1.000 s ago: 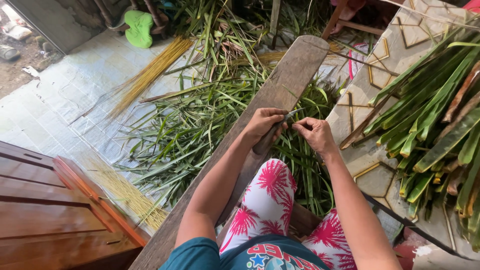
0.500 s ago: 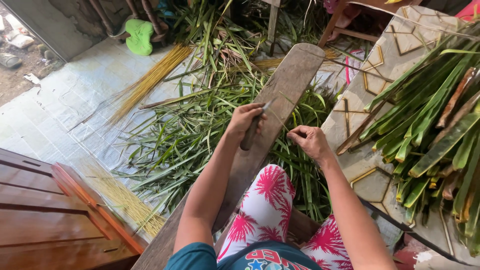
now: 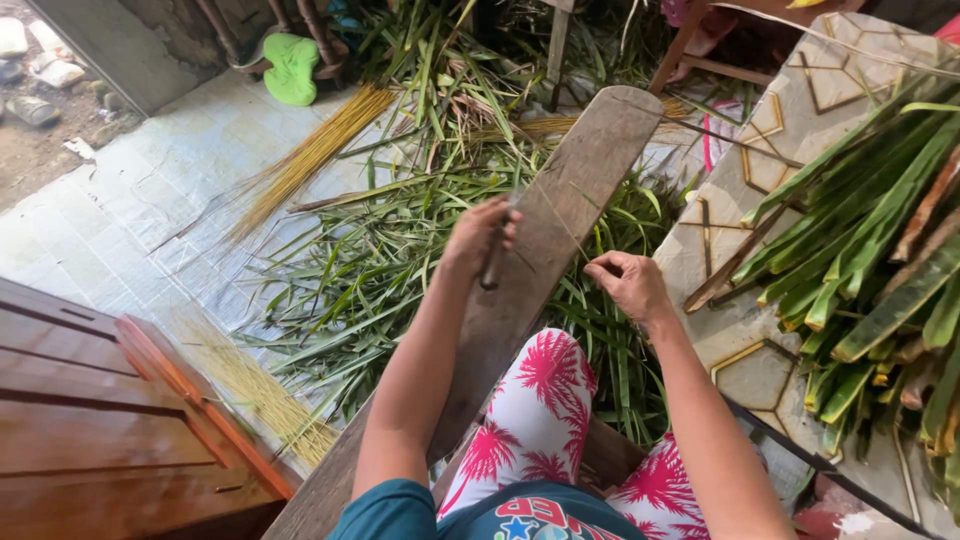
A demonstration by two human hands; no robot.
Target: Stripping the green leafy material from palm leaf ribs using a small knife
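Gripping a dark knife handle (image 3: 492, 268), the left hand (image 3: 478, 238) stays clenched on the long wooden plank (image 3: 560, 230). Right hand (image 3: 628, 285) pinches what looks like a thin leaf rib (image 3: 562, 224), stretched along the plank, away from the body.

Support: pale tiled floor (image 3: 120, 220). Long wooden plank (image 3: 560, 230) runs from 7 o'clock up to 1 o'clock across a heap of green leaf strips (image 3: 390, 260). Yellow stick bundle (image 3: 310, 160) at 11 o'clock, another (image 3: 260, 390) at 8. Patterned slab (image 3: 780, 180) at 3 o'clock carries stacked green fronds (image 3: 880, 250).
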